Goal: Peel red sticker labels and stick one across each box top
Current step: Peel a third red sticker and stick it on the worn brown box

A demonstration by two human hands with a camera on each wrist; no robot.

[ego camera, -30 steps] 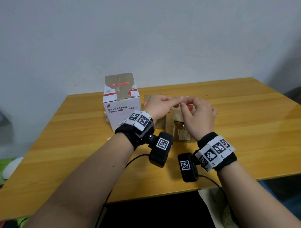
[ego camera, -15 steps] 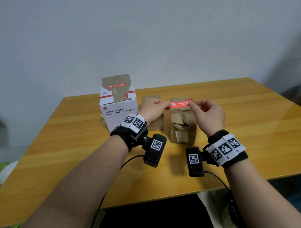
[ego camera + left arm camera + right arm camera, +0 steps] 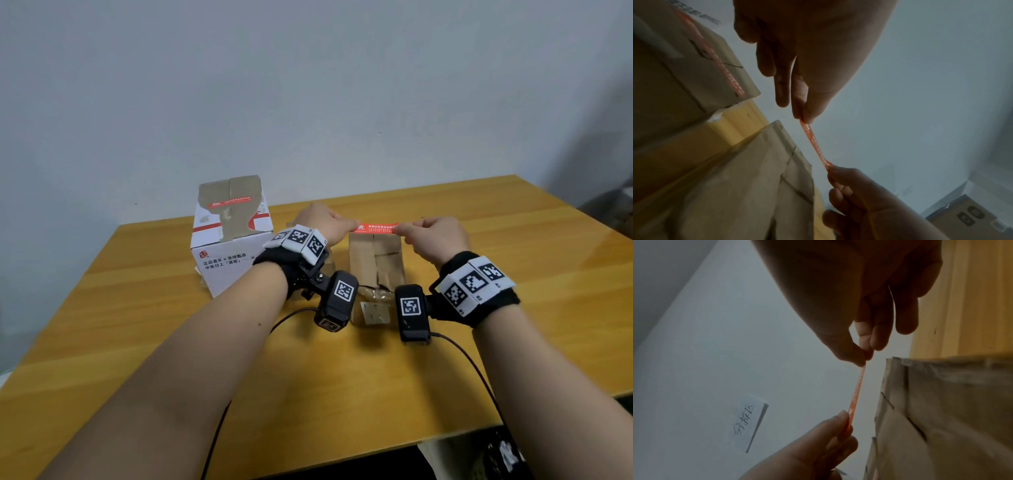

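Note:
A red sticker label (image 3: 376,227) is stretched flat between both hands, just above the far top edge of a small brown box (image 3: 375,260). My left hand (image 3: 325,224) pinches its left end and my right hand (image 3: 435,238) pinches its right end. In the left wrist view the label (image 3: 815,146) runs taut from thumb and forefinger to the other hand, clear of the brown box (image 3: 760,178). The right wrist view shows the label (image 3: 857,392) a short gap from the box top (image 3: 941,402). A white box (image 3: 231,236) at the left carries a red label (image 3: 230,201) across its top.
Everything stands on a wooden table (image 3: 137,325) against a plain wall. Another brown box (image 3: 330,265) is mostly hidden behind my left wrist. Cables run from both wrist cameras toward the table's near edge. A cardboard carton (image 3: 970,212) sits low on the far side.
The hands, close together a second ago, have drawn apart and pulled the red label out straight, holding it over the small brown box's top.

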